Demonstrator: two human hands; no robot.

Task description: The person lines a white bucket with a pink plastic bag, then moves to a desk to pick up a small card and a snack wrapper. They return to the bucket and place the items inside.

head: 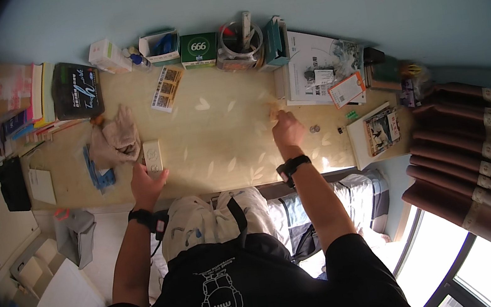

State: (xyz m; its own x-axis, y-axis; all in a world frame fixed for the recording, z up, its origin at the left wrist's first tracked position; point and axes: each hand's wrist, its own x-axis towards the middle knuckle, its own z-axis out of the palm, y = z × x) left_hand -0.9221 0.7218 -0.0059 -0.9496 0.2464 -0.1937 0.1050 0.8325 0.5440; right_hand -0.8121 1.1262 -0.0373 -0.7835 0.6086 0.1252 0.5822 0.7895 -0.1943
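Observation:
My left hand [147, 183] grips the near end of a white power strip [153, 154], upright along the view, at the left of the table. Against its left side lies a crumpled pinkish-beige cloth [116, 142], with blue plastic packets [98, 173] beside it. To the right, my right hand [288, 130] is closed around a crumpled, light brown piece of tissue or cloth [275, 110], which sticks out beyond the fingers over the tabletop [219, 133]. Small coins [314, 129] and a black binder clip [340, 130] lie right of that hand.
Along the wall stand a black case [77, 90], a green box [199, 50], a clear container [239, 49] and a teal box [276, 44]. A printed sheet [168, 89] lies on the table. Books [382, 130] lie at right, near a brown curtain [469, 153].

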